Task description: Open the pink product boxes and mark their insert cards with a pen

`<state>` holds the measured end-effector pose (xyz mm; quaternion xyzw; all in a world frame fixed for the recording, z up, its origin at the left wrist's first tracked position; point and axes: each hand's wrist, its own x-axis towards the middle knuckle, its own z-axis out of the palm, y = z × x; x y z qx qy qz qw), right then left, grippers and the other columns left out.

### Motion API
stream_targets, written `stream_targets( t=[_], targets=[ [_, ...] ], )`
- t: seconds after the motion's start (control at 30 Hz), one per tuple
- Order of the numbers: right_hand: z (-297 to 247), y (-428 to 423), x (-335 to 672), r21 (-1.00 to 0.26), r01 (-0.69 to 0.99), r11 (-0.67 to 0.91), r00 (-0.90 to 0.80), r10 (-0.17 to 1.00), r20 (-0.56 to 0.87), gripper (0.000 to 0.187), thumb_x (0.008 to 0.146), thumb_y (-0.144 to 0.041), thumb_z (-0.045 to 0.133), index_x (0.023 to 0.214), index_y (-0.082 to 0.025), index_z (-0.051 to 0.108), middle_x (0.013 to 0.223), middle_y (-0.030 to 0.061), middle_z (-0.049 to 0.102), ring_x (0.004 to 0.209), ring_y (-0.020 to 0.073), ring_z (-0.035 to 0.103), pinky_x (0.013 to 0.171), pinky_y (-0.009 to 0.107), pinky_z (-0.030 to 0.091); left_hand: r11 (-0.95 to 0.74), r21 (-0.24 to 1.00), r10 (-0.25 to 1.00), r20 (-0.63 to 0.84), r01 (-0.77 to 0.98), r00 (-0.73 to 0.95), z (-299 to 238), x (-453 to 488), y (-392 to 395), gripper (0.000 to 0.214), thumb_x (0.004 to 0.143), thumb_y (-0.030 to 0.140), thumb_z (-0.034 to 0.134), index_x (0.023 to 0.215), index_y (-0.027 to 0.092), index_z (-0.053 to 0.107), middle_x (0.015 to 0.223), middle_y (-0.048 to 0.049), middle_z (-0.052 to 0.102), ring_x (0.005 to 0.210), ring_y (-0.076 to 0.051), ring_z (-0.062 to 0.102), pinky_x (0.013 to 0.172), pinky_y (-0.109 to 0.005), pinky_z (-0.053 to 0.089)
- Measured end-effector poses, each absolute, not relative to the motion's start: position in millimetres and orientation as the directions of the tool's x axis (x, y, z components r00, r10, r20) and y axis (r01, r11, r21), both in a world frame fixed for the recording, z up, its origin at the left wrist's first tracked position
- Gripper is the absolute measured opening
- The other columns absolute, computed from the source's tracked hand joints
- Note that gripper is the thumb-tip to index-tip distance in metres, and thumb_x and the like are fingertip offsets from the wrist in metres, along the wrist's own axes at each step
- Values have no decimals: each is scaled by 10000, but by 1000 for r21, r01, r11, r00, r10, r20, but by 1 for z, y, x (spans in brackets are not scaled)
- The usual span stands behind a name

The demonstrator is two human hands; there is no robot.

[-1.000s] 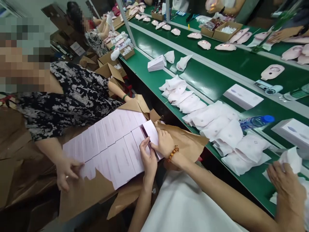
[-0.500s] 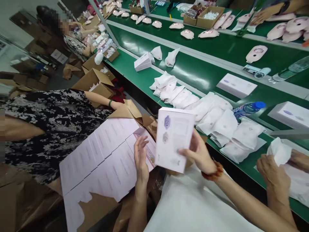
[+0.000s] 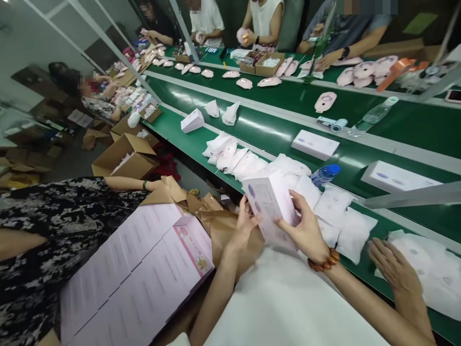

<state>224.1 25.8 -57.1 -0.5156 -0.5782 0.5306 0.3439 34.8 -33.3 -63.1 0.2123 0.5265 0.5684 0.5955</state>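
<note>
Tipped over from upright, the pale pink carton (image 3: pixel 269 211) now leans at a slant, and the head camera has swung up to take in more of the line. The carton is in the air, near the edge of the green conveyor belt (image 3: pixel 169 127), held between the person's two hands. The left hand (image 3: pixel 244 226) is against one side, its fingers spread and curled around the edge. The right hand (image 3: pixel 306 230), with an amber bead bracelet (image 3: pixel 324 259) at the wrist, closes on the opposite side between thumb and fingers.

Made of thin card, the carton looks light and stiff, though its corners could dent and its smooth faces might slip a little. Its long sides seem the best place to take hold, with a gentle grip rather than a squeeze.

Below and to the left, flat cartons (image 3: pixel 137 274) lie side by side on brown kraft paper (image 3: pixel 230 235), with a pink label (image 3: pixel 192 254) showing on one. To the right, a co-worker's open hand (image 3: pixel 394 269) rests on soft white pouches (image 3: pixel 432 269). Farther along the belts are a blue-capped water bottle (image 3: pixel 326 174) and white boxes (image 3: pixel 315 144).
</note>
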Motion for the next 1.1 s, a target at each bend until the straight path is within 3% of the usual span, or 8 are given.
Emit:
stream_targets(
  t=[0.13,0.2,0.3,0.37,0.5,0.7,0.93,1.1],
  targets=[
    [-69,33,250,-989,144,-35,-347,934,-84,700,942,-613,776,1553,-303,633,1489,130,752,1276,351,765,1044,529,681,394,665,876,-480,-635,41,-78,52,-17,1231,462,747,1092,1496,206,698,1417,-188,810,1513,-517,624,1288,-626,492],
    [-73,35,258,-986,166,2,-267,963,-43,616,1005,-607,743,1535,-308,642,1482,140,727,1231,334,756,1010,521,685,388,621,887,-452,-681,93,-77,59,-12,1180,476,754,1083,1460,213,720,1400,-174,823,1517,-511,627,1286,-633,504],
    [-74,40,263,-972,228,48,-118,993,21,345,1056,-538,716,1287,-282,730,1320,142,722,1169,330,715,1069,563,636,317,650,886,-463,-691,-29,-76,69,-5,983,602,517,1092,1474,283,702,1424,-89,823,1486,-399,673,1310,-556,504],
    [-75,43,263,-966,244,85,-110,992,59,237,1074,-497,673,1104,-272,741,1156,120,736,1090,320,719,1052,557,633,349,682,867,-495,-643,-55,-77,74,0,1040,551,352,1093,1503,287,681,1356,-73,843,1417,-375,718,1310,-546,506],
    [-75,43,258,-965,238,106,-133,988,76,199,1071,-440,653,1151,-271,719,1137,103,756,1051,302,751,1003,531,675,443,698,851,-524,-563,20,-82,76,8,1106,497,346,1059,1530,232,679,1209,-109,862,1313,-437,764,1271,-634,528],
    [-74,45,251,-971,219,91,-122,990,65,324,1012,-409,709,1303,-270,685,1232,112,741,1163,320,758,1076,563,683,445,761,884,-457,-472,97,-81,63,18,1166,470,459,1064,1561,348,671,1461,-121,784,1435,-467,684,1237,-642,560],
    [-66,44,254,-973,209,100,-85,993,84,370,974,-365,737,1326,-276,670,1339,132,722,1241,342,739,1097,580,679,491,798,871,-446,-350,204,-77,58,26,1126,482,622,1046,1514,334,700,1422,-134,794,1462,-482,672,1224,-668,579],
    [-60,45,251,-972,204,113,-76,992,99,309,995,-387,752,1279,-280,697,1280,119,741,1208,337,758,1065,564,701,442,818,897,-415,-369,155,-71,59,31,1061,443,620,1066,1416,322,764,1312,-115,861,1455,-495,689,1358,-689,472]
  ],
)
